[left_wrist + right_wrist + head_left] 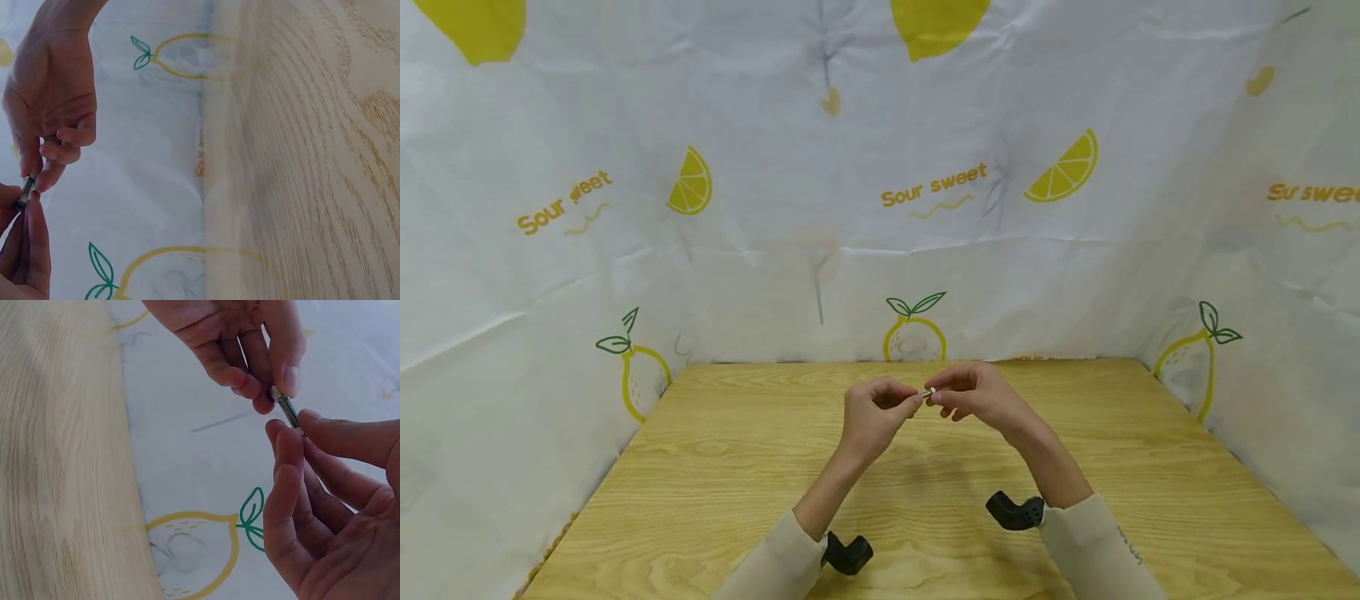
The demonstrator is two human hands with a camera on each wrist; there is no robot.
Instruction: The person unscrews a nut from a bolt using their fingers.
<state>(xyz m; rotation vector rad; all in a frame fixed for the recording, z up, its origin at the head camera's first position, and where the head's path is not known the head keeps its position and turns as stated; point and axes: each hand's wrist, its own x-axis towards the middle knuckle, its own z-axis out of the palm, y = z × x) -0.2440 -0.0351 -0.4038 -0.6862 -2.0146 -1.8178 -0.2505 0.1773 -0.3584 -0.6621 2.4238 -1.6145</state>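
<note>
A small metal bolt (288,411) with a threaded shaft spans the gap between both hands' fingertips, tilted, above the wooden table. My left hand (871,414) pinches one end between thumb and fingers. At the other end, the thumb and fingertips of my right hand (988,402) pinch the bolt; its remaining fingers are bent below. The right wrist view shows the thread between the two grips, while the fingertips (289,434) of the right hand cover the far end. In the left wrist view the bolt (26,190) is small and partly hidden by fingers.
The wood-grain table (737,500) lies beneath both hands. White cloth (760,283) with lemon prints encloses its back and sides. A black curved piece (848,554) sits at the left wrist, and another black piece (1015,510) at the right wrist.
</note>
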